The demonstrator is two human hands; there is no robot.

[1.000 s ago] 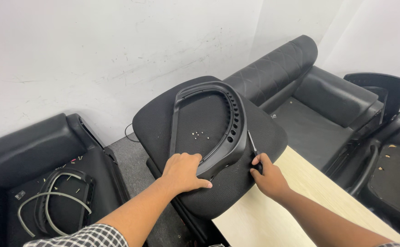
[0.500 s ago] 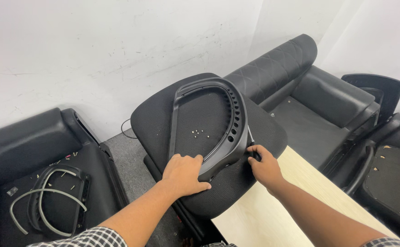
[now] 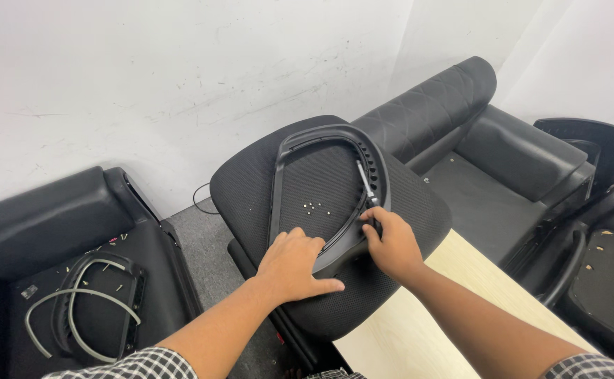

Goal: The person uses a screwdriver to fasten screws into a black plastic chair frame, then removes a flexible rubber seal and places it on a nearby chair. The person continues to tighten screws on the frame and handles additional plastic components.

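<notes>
Fastening work on a chair part is judged to be the step in hand: a black plastic frame (image 3: 335, 189) is laid on an upturned black mesh seat cushion (image 3: 251, 189), and a screwdriver (image 3: 365, 184) is held against the frame's right rail.

Far left of both hands, on a black padded seat (image 3: 61, 281), a second loop-shaped frame with a grey trim strip (image 3: 82, 309) is seen, well apart from the work.

Left hand (image 3: 294, 263): laid palm down, fingers spread and flat, pressed on the near end of the plastic frame and on the cushion beneath. Nothing is gripped; the part is only steadied.

Just beyond the left fingertips, inside the frame's loop, a small cluster of loose screws (image 3: 314, 206) is seen on the mesh.

Right hand (image 3: 390, 242): closed around the screwdriver's dark handle, the silver shaft pointed up and away from the hand, along the inner edge of the right rail. The tip's exact seat cannot be made out.

Under the right forearm, a pale wooden board (image 3: 461, 295) is seen; beyond it, a black leather sofa (image 3: 489, 154).

Next move, as judged: the tip would need to be set squarely in a screw hole while downward pressure from the left hand is kept, so that the frame is not shifted on the soft mesh.
</notes>
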